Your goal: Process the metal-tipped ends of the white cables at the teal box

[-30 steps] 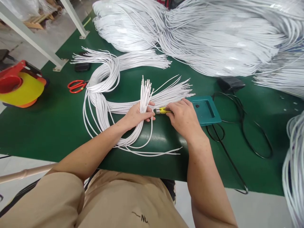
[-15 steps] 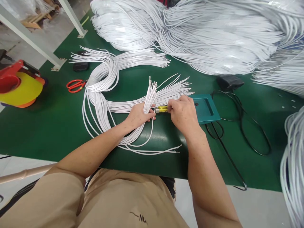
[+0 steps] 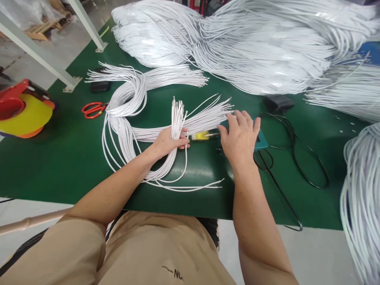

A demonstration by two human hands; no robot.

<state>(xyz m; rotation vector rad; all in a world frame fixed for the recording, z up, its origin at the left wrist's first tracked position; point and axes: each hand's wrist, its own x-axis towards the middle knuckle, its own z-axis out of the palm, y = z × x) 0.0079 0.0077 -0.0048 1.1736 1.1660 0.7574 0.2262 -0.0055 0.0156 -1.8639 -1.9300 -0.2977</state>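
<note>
My left hand [image 3: 170,143] is closed around a bunch of white wires [image 3: 177,116], whose tips stand upright above the fingers. Against its fingertips, a tool with a yellow handle [image 3: 200,135] and a thin metal shaft points right; its exact kind is unclear. My right hand [image 3: 240,136] has its fingers spread, palm down, over a teal tray-like device [image 3: 261,141] that it partly covers. Whether it touches the device, I cannot tell. Behind both hands, more white wires [image 3: 208,118] lie fanned out. A few loose wires [image 3: 192,189] curve across the front of the table.
Large bundles of white wire [image 3: 261,51] fill the back of the green table [image 3: 53,166]. Red-handled scissors [image 3: 92,110] and a yellow-and-red tape dispenser [image 3: 22,113] sit left. A black box [image 3: 278,103] and black cables [image 3: 292,154] lie right, near another wire coil [image 3: 363,190].
My right hand has let go of the yellow-handled tool and opened, moving slightly right over the teal device. My left hand still grips the wires. The whole view has shifted slightly.
</note>
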